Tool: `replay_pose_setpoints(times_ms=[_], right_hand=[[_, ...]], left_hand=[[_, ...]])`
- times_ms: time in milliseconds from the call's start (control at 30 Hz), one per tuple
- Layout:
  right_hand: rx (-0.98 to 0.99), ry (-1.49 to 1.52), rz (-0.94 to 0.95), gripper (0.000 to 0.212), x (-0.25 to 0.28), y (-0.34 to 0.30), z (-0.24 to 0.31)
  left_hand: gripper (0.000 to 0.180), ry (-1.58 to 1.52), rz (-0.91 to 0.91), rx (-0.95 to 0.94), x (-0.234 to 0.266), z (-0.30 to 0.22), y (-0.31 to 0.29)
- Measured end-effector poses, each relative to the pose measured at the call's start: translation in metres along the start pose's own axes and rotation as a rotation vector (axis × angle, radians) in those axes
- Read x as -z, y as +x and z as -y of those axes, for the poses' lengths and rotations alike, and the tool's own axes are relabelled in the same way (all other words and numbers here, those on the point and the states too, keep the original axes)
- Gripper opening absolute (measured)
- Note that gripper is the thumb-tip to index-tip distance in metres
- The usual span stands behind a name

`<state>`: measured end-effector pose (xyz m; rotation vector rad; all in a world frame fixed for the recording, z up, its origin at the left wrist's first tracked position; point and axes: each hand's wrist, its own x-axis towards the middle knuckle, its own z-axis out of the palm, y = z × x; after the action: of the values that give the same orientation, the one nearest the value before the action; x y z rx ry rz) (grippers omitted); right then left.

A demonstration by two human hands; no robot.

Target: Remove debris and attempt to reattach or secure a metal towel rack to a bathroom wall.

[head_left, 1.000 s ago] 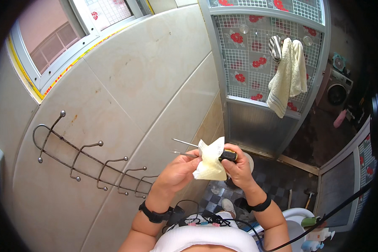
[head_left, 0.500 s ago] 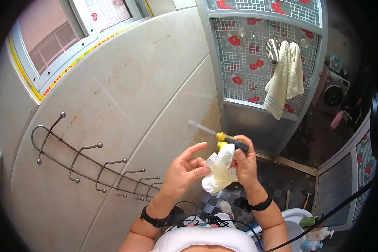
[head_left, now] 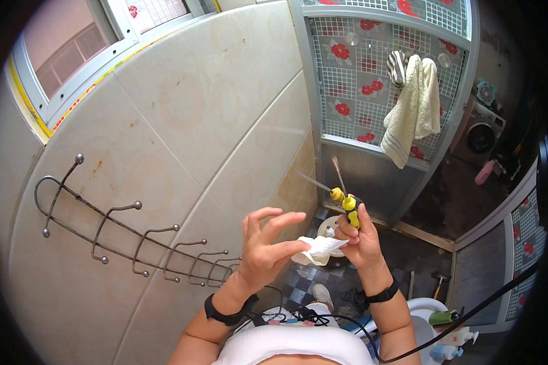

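Two screwdrivers with yellow and black handles (head_left: 351,214) are in my right hand (head_left: 364,243), their metal shafts pointing up and away from me. One shaft leans left and looks blurred; the other stands steeper, with a brownish tip. A crumpled white tissue (head_left: 318,249) stretches between my hands. Its right end reaches the fingers of my right hand, below the handles. My left hand (head_left: 266,246) has its thumb at the tissue's left edge, with the upper fingers spread above it. The finger behind the tissue is hidden.
A metal hook rack (head_left: 125,234) runs along the tiled wall on the left. Towels (head_left: 411,112) hang on the flowered door panel ahead. Below stands a white bucket (head_left: 330,230); a white basin (head_left: 423,313) with bottles is at lower right. A hammer (head_left: 439,285) rests near the doorway.
The screwdrivers have turned more upright, and both shafts now show. The tissue has come away from the handles and lies flatter between my hands. My left fingers have spread wider.
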<state>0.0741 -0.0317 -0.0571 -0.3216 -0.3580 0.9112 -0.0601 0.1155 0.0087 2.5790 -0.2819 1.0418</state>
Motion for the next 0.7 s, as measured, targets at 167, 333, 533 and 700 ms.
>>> replay_pose_setpoints(times_ms=[167, 333, 533, 700], right_hand=[[-0.182, -0.026, 0.040, 0.028, 0.005, 0.001, -0.002], [-0.193, -0.181, -0.284, 0.034, -0.001, 0.005, -0.022], [-0.330, 0.025, 0.129, 0.042, 0.009, 0.009, -0.027], [-0.146, -0.023, -0.002, 0.048, -0.005, -0.002, -0.007]], left_hand=[[0.020, -0.524, 0.059, 0.225, -0.006, 0.004, 0.002], [0.011, -0.977, 0.130, 0.363, -0.022, 0.010, 0.003], [0.008, -1.057, -0.019, 0.384, -0.015, 0.017, -0.007], [0.009, -1.006, -0.130, 0.374, 0.007, -0.001, -0.015]])
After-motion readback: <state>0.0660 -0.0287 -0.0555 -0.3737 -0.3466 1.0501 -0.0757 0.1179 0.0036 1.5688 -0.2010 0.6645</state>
